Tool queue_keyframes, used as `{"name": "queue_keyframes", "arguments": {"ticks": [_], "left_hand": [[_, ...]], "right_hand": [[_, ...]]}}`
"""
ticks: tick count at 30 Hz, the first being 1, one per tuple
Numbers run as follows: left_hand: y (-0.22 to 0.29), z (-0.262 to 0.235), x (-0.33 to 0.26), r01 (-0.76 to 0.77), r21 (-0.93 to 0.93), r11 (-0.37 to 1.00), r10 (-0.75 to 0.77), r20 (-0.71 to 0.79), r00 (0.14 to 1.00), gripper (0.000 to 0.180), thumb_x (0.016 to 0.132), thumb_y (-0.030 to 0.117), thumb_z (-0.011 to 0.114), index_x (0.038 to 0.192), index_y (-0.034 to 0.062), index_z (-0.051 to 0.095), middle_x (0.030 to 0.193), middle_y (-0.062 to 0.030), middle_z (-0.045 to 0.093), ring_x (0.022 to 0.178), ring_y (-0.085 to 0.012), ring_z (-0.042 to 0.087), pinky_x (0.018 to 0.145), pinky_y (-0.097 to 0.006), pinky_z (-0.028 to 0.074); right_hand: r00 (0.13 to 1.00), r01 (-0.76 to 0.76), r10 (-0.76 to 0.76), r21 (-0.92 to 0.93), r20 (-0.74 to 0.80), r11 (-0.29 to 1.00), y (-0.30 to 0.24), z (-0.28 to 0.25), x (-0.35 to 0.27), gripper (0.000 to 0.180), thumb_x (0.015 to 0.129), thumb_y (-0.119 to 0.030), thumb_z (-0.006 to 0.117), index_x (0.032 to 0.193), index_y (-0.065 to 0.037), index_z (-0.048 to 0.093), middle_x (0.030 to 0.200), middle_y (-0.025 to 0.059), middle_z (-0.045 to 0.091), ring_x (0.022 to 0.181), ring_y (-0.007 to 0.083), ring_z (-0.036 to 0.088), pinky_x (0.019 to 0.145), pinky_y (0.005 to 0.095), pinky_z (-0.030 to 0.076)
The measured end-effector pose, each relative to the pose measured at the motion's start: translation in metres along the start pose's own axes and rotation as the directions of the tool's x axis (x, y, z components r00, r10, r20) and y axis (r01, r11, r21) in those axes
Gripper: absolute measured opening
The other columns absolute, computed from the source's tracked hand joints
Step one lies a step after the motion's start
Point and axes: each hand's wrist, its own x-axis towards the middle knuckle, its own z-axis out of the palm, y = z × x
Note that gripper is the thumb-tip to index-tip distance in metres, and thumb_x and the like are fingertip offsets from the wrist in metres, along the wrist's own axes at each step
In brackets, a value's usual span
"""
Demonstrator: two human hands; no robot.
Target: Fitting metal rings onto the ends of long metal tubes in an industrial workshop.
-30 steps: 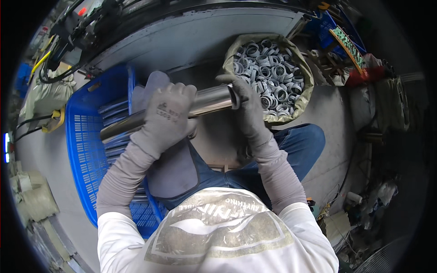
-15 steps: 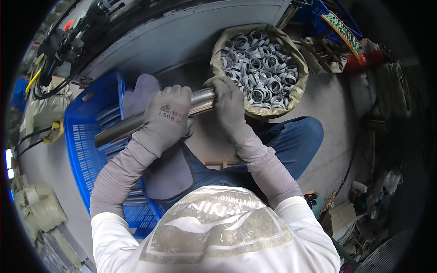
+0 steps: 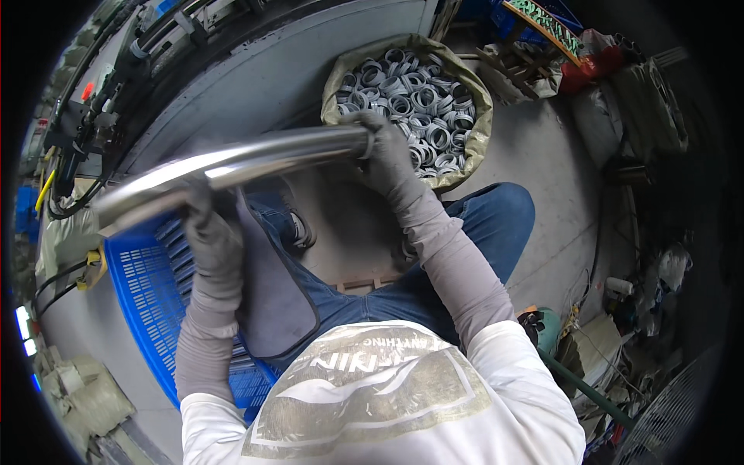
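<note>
A long shiny metal tube [image 3: 263, 157] lies across in front of me, raised above my lap, its left end smeared by motion. My right hand [image 3: 385, 153], in a grey glove, is closed around the tube's right end, where a grey band shows. Under the left part of the tube is my gloved left hand [image 3: 211, 236], closed against it, its fingertips blurred and partly hidden. Below that hand, a blue plastic basket [image 3: 139, 287] holds several more metal tubes [image 3: 177, 252]. Just beyond my right hand stands a sack [image 3: 478, 147] full of grey rings [image 3: 426, 99].
A dark grey pad [image 3: 275, 302] covers my left thigh. Machinery [image 3: 85, 116] with a cable stands at the far left, beside a grey panel [image 3: 310, 62]. At far right are a green-topped rack [image 3: 546, 27] and a red bag [image 3: 593, 70]; a wire guard [image 3: 666, 418] is near right.
The tube's left end has swung up and outward, away from the basket. My left hand has moved left and now shows beneath the tube, while my right hand keeps its end.
</note>
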Motion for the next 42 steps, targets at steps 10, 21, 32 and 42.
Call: {"name": "queue_keyframes", "arguments": {"ticks": [10, 21, 32, 42], "left_hand": [[0.128, 0.028, 0.084, -0.065, 0.574, 0.816, -0.109, 0.263, 0.959, 0.043, 0.078, 0.008, 0.079, 0.119, 0.0056, 0.066, 0.086, -0.0057, 0.060, 0.077, -0.0183, 0.060, 0.069, -0.036, 0.047], [0.068, 0.047, 0.033, -0.284, 0.717, 0.636, -0.231, 0.529, 0.817, 0.052, 0.068, 0.020, 0.075, 0.116, 0.0065, 0.063, 0.095, -0.0143, 0.066, 0.093, -0.0355, 0.066, 0.082, -0.046, 0.050], [0.064, 0.047, 0.031, -0.313, 0.708, 0.633, -0.226, 0.556, 0.800, 0.057, 0.064, 0.027, 0.079, 0.115, 0.0057, 0.063, 0.098, -0.0121, 0.066, 0.093, -0.0332, 0.066, 0.081, -0.045, 0.051], [0.066, 0.053, 0.033, -0.416, 0.731, 0.541, -0.249, 0.612, 0.751, 0.055, 0.065, 0.033, 0.089, 0.101, 0.0090, 0.056, 0.094, -0.0076, 0.064, 0.094, -0.0247, 0.067, 0.081, -0.038, 0.054]], "right_hand": [[0.868, -0.411, 0.413, -0.866, -0.276, 0.284, 0.168, -0.087, 0.048, 0.050, 0.090, -0.044, 0.067, 0.130, -0.014, 0.070, 0.142, 0.0130, 0.062, 0.137, 0.0314, 0.053, 0.112, 0.0446, 0.044], [0.902, -0.428, 0.430, 0.237, 0.043, 0.872, 0.057, -0.059, 0.034, 0.029, 0.092, -0.025, 0.073, 0.100, 0.002, 0.074, 0.090, 0.0094, 0.073, 0.081, 0.0142, 0.068, 0.071, 0.0278, 0.055], [1.000, 0.006, -0.010, 0.170, 0.020, 0.985, -0.051, -0.004, -0.017, 0.047, 0.074, -0.007, 0.084, 0.119, -0.006, 0.069, 0.112, 0.0103, 0.073, 0.102, 0.0288, 0.071, 0.090, 0.0353, 0.056], [0.898, 0.344, -0.416, -0.363, -0.142, 0.866, -0.030, 0.014, -0.018, 0.020, 0.090, -0.004, 0.062, 0.108, -0.004, 0.071, 0.104, 0.0129, 0.072, 0.093, 0.0298, 0.072, 0.083, 0.0369, 0.058]]}}
